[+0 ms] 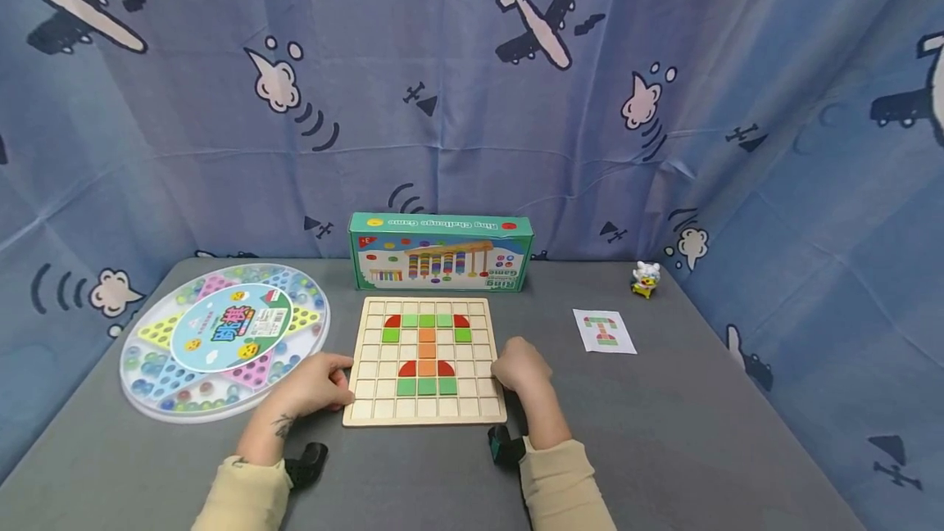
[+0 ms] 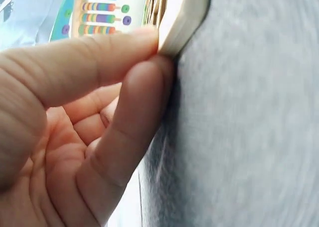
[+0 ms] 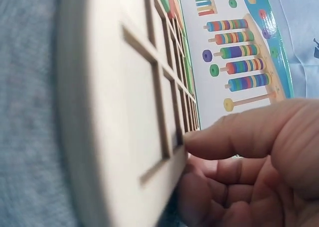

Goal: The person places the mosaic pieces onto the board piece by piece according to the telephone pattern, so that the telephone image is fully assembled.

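Observation:
A square wooden grid board (image 1: 428, 412) lies on the grey table with green, orange and red pieces set in some of its cells. The red pieces are rounded, the green and orange ones square. My left hand (image 1: 317, 388) pinches the board's left edge, thumb above and a finger beneath, as the left wrist view shows. On the opposite side my right hand (image 1: 522, 365) grips the right edge, its thumb (image 3: 224, 135) at the rim and the other fingers curled below. A white card (image 1: 605, 332) to the right bears a printed pattern of similar coloured shapes.
Left of the board lies a round Chinese checkers set (image 1: 224, 338) with marbles, close beside my left forearm. A green Ring Challenge Game box (image 1: 441, 252) stands behind the board. At the back right sits a small toy figure (image 1: 645, 279). A blue patterned curtain (image 1: 442, 105) hangs behind.

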`<state>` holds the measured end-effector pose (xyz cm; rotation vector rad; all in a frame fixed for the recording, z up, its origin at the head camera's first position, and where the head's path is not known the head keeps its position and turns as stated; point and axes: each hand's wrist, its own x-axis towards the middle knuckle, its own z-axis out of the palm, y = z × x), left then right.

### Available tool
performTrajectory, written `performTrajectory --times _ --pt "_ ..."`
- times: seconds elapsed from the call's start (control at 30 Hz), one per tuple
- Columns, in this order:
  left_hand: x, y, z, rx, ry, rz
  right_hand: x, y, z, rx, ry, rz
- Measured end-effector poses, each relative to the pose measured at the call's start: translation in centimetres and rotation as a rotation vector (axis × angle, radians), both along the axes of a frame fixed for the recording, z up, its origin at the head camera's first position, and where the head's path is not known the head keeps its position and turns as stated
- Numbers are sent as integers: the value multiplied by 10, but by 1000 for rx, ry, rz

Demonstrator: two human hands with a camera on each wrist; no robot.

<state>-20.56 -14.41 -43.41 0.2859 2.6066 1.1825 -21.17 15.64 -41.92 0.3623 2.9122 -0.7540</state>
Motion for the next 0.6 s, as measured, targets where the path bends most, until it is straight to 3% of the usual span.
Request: performTrajectory --times 0.33,0.6 --pt "-3 15 -4 -6 54 76 -3 5 -1 33 0 -32" --pt "-2 17 -3 2 74 76 -3 6 -2 37 -4 -39"
